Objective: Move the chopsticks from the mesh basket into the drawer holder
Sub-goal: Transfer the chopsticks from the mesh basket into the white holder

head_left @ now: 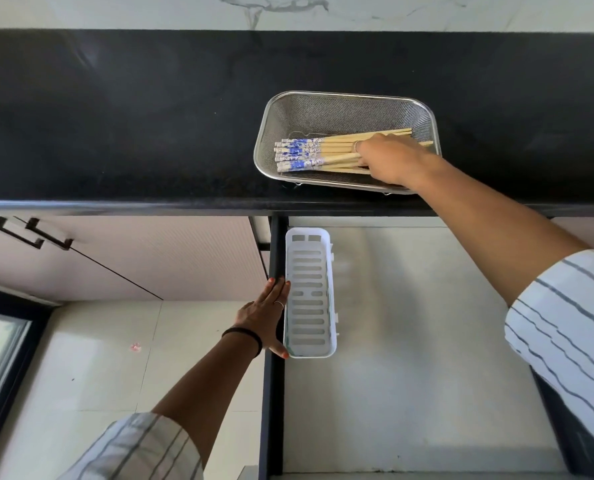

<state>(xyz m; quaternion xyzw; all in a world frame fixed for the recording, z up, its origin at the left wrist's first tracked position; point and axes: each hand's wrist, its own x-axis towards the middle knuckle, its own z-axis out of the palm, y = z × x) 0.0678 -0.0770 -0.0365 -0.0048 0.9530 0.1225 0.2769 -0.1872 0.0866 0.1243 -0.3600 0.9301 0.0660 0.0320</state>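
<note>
Gathering chopsticks (318,152) from the basket (323,102)

Right hand (387,159) closes over them; left hand (266,315) lies flat against the empty holder (328,268). Next: lift the bundle together.

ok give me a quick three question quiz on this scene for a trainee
1. True or false: the bundle of wooden chopsticks with blue and white patterned ends lies in the white slotted plastic holder.
2. Which hand is on the chopsticks? A) left hand B) right hand
3. What does the rectangular steel mesh basket sit on?

Key
1. False: they lie in the mesh basket; the holder has nothing in it.
2. B: the right hand reaches into the basket, while the left hand rests against the holder's side.
3. The black countertop.
</note>
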